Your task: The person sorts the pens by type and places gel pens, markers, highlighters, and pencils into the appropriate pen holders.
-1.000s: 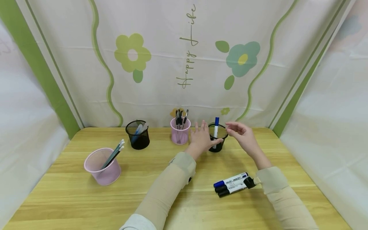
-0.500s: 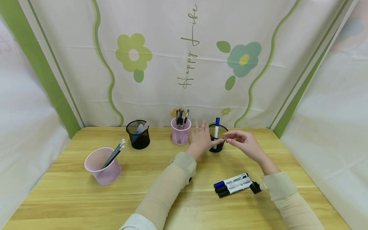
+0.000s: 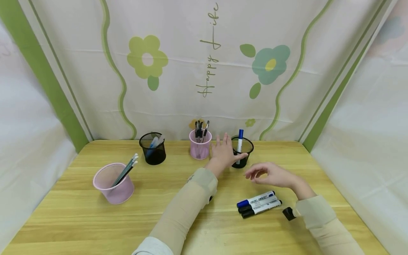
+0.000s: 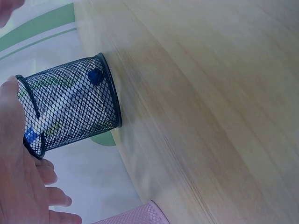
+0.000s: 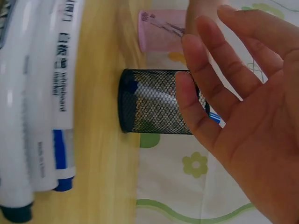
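My left hand (image 3: 223, 156) rests at the left of a black mesh pen cup (image 3: 247, 156), its fingers spread and thumb reaching across the cup's front near the rim. A blue-capped whiteboard marker (image 3: 240, 143) stands upright in that cup; its blue end shows through the mesh cup (image 4: 70, 98) in the left wrist view. My right hand (image 3: 271, 174) hovers in front of the cup with fingers loosely bent and nothing in them. Below it, a blue-capped marker (image 3: 255, 199) and two black-capped markers (image 3: 262, 209) lie side by side on the table.
A pink cup (image 3: 199, 150) with several black pens stands left of my left hand. Farther left are a black mesh cup (image 3: 156, 157) with bluish pens and a pink cup (image 3: 119, 193) with several pencils. A printed curtain (image 3: 178, 106) rises behind the wooden table (image 3: 95, 226).
My right hand has moved away from the cup's rim, down and toward me, above the loose markers. My left hand has stayed at the cup.
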{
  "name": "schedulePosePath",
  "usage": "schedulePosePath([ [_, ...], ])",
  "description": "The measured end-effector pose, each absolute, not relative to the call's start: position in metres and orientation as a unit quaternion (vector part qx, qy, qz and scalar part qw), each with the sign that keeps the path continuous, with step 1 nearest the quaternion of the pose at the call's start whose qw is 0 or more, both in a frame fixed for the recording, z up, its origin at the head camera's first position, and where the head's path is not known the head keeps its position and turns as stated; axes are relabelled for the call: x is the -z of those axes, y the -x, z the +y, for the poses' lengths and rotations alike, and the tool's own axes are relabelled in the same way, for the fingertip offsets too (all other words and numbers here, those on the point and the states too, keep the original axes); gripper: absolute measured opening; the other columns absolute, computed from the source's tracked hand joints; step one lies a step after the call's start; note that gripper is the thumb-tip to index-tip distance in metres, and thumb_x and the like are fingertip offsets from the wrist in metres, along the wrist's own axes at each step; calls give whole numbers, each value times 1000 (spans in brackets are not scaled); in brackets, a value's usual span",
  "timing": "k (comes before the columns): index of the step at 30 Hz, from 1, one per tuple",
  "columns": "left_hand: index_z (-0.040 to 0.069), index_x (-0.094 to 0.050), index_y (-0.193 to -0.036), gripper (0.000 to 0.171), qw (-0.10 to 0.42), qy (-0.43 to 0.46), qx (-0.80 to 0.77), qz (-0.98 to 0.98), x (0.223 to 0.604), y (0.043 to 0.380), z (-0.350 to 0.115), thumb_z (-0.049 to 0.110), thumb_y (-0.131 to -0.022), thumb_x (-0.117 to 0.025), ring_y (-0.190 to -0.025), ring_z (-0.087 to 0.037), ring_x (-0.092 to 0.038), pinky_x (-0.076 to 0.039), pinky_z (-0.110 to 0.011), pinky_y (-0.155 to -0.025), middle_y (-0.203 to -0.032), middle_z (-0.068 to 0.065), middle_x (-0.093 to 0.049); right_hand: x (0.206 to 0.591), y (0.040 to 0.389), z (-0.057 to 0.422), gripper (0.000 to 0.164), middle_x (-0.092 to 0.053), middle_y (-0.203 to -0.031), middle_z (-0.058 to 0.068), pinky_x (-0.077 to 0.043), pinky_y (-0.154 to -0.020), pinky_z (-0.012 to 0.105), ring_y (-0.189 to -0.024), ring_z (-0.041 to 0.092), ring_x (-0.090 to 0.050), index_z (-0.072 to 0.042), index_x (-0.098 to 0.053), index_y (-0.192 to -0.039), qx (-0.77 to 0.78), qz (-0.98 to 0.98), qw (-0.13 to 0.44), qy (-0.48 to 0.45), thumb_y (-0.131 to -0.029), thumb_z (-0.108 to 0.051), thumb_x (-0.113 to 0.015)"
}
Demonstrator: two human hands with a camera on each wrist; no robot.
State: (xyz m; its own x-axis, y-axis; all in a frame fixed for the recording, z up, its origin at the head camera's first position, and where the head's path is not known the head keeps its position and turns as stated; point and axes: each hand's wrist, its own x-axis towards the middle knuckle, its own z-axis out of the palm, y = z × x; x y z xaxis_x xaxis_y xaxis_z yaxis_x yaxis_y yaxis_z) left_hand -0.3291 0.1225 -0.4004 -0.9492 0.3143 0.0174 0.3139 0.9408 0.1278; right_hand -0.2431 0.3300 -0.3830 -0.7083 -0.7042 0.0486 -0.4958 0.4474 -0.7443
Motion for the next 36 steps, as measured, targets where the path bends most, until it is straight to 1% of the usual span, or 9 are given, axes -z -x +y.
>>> schedulePosePath([
  [4, 10, -13, -165, 114, 5, -158, -62, 985, 398, 328, 122, 90, -86, -29, -155, -35, -12, -27, -57, -119, -171, -6, -7, 389, 240, 331, 29, -68, -117, 24, -56, -92, 36, -101, 33, -67, 6, -65, -128, 391, 831, 179, 352, -101, -7, -64],
  [7, 10, -12, -165, 114, 7, -158, -59, 986, 398, 328, 123, 90, -86, -29, -156, -35, -11, -27, -56, -119, -171, -5, -6, 393, 237, 331, 30, -68, -117, 23, -56, -91, 36, -101, 34, -66, 7, -65, -128, 393, 825, 203, 352, -100, -4, -64],
  [12, 10, -11, -166, 115, 4, -157, -59, 986, 399, 329, 123, 91, -86, -29, -156, -34, -11, -27, -56, -119, -171, -5, -6, 396, 232, 329, 33, -69, -118, 18, -56, -92, 39, -104, 35, -66, 4, -66, -129, 383, 819, 238, 354, -97, -4, -68],
  [15, 10, -12, -166, 115, 0, -158, -56, 986, 400, 330, 123, 91, -85, -28, -156, -34, -12, -28, -56, -119, -171, -5, -7, 398, 229, 328, 34, -69, -119, 14, -57, -91, 38, -107, 33, -66, 0, -68, -128, 371, 821, 251, 355, -94, -4, -70],
  [20, 10, -13, -166, 116, -4, -159, -52, 986, 402, 330, 123, 92, -85, -27, -155, -35, -13, -29, -56, -118, -171, -5, -7, 404, 228, 328, 34, -70, -118, 7, -57, -87, 32, -105, 25, -66, -4, -71, -127, 355, 824, 259, 358, -93, -2, -72],
  [26, 10, -12, -165, 116, -6, -158, -49, 986, 402, 329, 123, 92, -85, -26, -155, -35, -14, -29, -55, -118, -171, -5, -8, 407, 228, 326, 36, -69, -117, 1, -56, -87, 31, -103, 17, -66, -7, -73, -124, 338, 831, 258, 359, -90, 5, -70],
  [30, 10, -13, -165, 116, -6, -160, -48, 986, 403, 329, 123, 92, -85, -26, -155, -35, -14, -29, -55, -118, -172, -6, -9, 408, 228, 323, 38, -68, -114, -2, -56, -84, 30, -98, 17, -64, -8, -74, -122, 329, 835, 258, 359, -89, 9, -68],
  [36, 10, -12, -166, 116, -3, -159, -52, 986, 403, 330, 124, 92, -85, -25, -156, -35, -12, -28, -56, -119, -172, -6, -9, 408, 227, 322, 39, -67, -111, -3, -55, -81, 29, -94, 18, -62, -10, -75, -121, 324, 841, 258, 349, -89, 10, -66],
])
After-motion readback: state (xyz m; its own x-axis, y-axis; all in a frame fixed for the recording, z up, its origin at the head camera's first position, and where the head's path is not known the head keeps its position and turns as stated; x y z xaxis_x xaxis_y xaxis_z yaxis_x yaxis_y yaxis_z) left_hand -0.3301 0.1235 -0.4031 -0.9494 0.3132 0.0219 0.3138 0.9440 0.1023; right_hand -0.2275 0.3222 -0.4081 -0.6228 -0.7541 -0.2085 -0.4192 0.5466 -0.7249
